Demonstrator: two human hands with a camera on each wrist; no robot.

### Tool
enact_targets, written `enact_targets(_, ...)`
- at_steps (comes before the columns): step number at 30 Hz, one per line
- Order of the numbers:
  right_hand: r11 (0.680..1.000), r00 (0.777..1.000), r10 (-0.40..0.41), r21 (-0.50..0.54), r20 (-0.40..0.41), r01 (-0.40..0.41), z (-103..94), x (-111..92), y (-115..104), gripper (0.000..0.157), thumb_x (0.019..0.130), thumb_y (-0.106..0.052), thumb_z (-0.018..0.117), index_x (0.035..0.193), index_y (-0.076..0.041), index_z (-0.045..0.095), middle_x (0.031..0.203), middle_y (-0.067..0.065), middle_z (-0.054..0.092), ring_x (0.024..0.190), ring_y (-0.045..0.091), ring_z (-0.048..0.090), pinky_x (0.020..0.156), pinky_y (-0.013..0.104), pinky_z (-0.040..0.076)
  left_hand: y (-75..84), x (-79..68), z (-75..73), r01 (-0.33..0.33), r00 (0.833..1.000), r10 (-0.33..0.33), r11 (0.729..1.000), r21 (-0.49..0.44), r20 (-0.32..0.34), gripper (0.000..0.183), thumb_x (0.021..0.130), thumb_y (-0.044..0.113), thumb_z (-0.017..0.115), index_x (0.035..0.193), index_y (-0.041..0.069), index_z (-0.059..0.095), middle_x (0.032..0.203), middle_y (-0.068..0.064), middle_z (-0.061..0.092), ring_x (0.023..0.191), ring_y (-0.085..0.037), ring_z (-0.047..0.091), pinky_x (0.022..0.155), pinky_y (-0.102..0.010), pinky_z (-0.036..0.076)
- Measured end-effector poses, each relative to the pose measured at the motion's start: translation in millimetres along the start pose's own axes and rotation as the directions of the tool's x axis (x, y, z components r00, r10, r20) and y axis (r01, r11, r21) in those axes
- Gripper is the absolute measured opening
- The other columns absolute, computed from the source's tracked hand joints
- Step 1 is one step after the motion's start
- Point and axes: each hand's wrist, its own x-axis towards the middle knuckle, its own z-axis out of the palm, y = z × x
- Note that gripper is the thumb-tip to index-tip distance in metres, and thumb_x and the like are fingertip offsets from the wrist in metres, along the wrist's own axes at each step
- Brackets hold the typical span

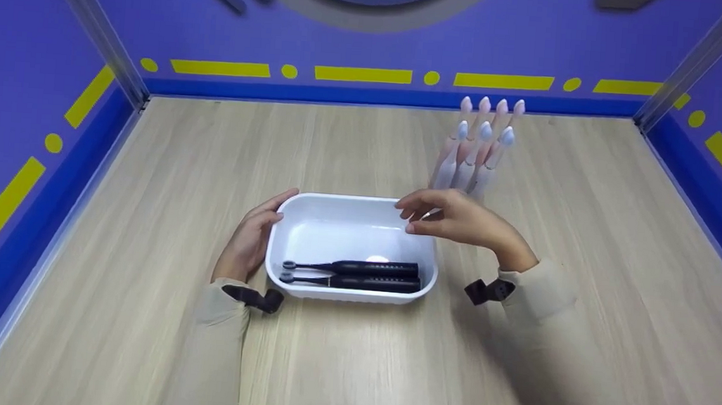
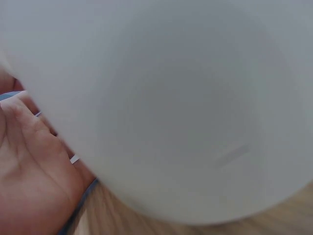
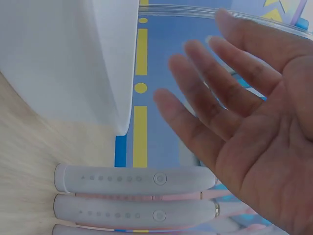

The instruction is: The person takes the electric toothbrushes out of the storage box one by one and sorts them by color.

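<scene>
A white plastic bin (image 1: 342, 295) sits on the table with two black electric toothbrushes, the upper one (image 1: 375, 268) and the lower one (image 1: 374, 283), lying side by side along its near wall. My left hand (image 1: 249, 239) holds the bin's left end, thumb at the rim and fingers along the outside. Over the right rim hovers my right hand (image 1: 455, 217), its fingers loosely bent with nothing between them. Just beyond it, white electric toothbrushes (image 3: 132, 178) stand upright, in front of a row of pink ones (image 1: 466, 105). Their lower parts are partly hidden by the right hand in the head view.
The wood-grain table (image 1: 349, 367) is closed in by a blue-purple back wall (image 1: 371, 51) and side walls with yellow markings. Both wrists carry small black cameras, the left one (image 1: 256, 298) close to the bin's near corner.
</scene>
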Motion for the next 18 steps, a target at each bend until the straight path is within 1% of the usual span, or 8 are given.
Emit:
enact_targets(4, 0.999, 0.994, 0.013, -0.036, 0.105, -0.009, -0.4, 7, -6, 0.040, 0.089, -0.016, 0.067, 0.125, -0.002, 0.061, 0.111, 0.016, 0.068, 0.101, 0.025, 0.066, 0.091, 0.042, 0.053, 0.4, -1.0, -0.2, 0.005, 1.000, -0.005, 1.000, 0.000, 0.008, 0.056, 0.093, 0.000, 0.032, 0.149, 0.002, 0.032, 0.158, -0.009, 0.028, 0.141, -0.021, 0.032, 0.112, -0.028, 0.034)
enact_targets(9, 0.997, 0.975, 0.040, -0.074, 0.218, -0.024, 0.3, 15, -10, 0.041, 0.089, -0.016, 0.067, 0.127, -0.003, 0.059, 0.114, 0.015, 0.068, 0.102, 0.023, 0.065, 0.092, 0.039, 0.053, 0.9, -1.7, -0.5, 0.004, 1.000, -0.004, 1.000, 0.009, 0.002, 0.056, 0.092, 0.000, 0.032, 0.148, 0.002, 0.032, 0.157, -0.008, 0.030, 0.141, -0.021, 0.032, 0.115, -0.031, 0.029)
enact_targets(13, 0.994, 0.961, 0.066, -0.106, 0.270, -0.038, 2.1, 21, -13, 0.041, 0.089, -0.016, 0.066, 0.127, -0.004, 0.060, 0.112, 0.013, 0.069, 0.103, 0.022, 0.065, 0.092, 0.038, 0.053, 1.2, -1.6, -0.2, 0.005, 1.000, -0.005, 1.000, 0.012, 0.002, 0.056, 0.092, 0.000, 0.032, 0.148, 0.002, 0.032, 0.157, -0.008, 0.030, 0.142, -0.021, 0.032, 0.117, -0.034, 0.026)
enact_targets(18, 0.983, 0.944, 0.097, -0.178, 0.317, -0.041, 4.6, 29, -16, 0.040, 0.089, -0.016, 0.066, 0.127, -0.005, 0.060, 0.106, 0.008, 0.071, 0.102, 0.021, 0.066, 0.090, 0.039, 0.052, 0.7, -0.8, -0.3, 0.009, 1.000, -0.009, 1.000, 0.006, 0.005, 0.057, 0.092, 0.000, 0.032, 0.149, 0.002, 0.032, 0.157, -0.008, 0.030, 0.142, -0.021, 0.032, 0.116, -0.033, 0.029)
